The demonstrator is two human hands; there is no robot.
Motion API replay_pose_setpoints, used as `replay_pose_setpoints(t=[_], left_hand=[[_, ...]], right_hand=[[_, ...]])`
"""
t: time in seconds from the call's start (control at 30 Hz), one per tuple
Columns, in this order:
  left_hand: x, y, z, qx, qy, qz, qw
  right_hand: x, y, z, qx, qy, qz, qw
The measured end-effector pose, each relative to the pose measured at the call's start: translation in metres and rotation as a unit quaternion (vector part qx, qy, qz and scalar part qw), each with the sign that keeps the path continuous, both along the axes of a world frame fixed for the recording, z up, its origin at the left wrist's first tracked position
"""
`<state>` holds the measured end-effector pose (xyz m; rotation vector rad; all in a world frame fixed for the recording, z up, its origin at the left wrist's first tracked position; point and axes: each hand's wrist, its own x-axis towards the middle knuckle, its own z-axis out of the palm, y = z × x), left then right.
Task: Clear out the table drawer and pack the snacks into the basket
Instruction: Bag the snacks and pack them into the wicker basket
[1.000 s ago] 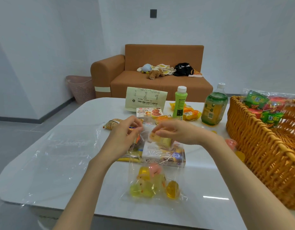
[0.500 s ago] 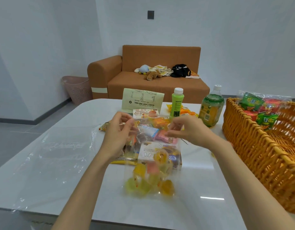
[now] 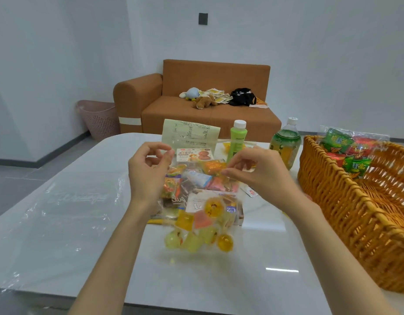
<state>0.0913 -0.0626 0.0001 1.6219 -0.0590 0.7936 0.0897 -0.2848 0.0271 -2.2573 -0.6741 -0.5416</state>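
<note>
A clear plastic bag of yellow, orange and pink jelly cups [image 3: 202,228] hangs above the white table [image 3: 219,273], held by its top edge. My left hand [image 3: 148,176] pinches the bag's left corner and my right hand [image 3: 255,176] pinches the right corner. Behind the bag lies a pile of small snack packets [image 3: 196,178] and a flat snack box [image 3: 197,201]. The wicker basket [image 3: 346,214] stands at the right with green and red snack bags [image 3: 346,151] in its far end.
A slim green bottle [image 3: 237,139], a round green drink bottle [image 3: 286,144], a cookie box [image 3: 194,154] and a pale upright packet [image 3: 190,135] stand at the table's far side. A sheet of clear plastic [image 3: 60,205] covers the left of the table. A brown sofa [image 3: 208,110] is behind.
Both hands have lifted the jelly cup bag off the table; it lay flat a second ago and now hangs in the air with the cups bunched at its bottom.
</note>
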Motion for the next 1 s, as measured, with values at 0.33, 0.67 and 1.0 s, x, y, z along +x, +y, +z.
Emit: replay_pose_setpoints(t=[0.33,0.67,1.0], left_hand=[[0.008,-0.039,-0.042,0.315,0.117,-0.007,0.942],[0.003,-0.087,-0.079,0.559,0.265,-0.07,0.783],[0.021,-0.091,-0.091,0.533,0.31,-0.089,0.782]], right_hand=[[0.015,-0.015,-0.042,0.03,0.047,-0.088,0.995],[0.014,-0.107,-0.111,-0.157,0.229,-0.374,0.885],[0.051,-0.116,-0.14,-0.165,0.197,-0.383,0.887]])
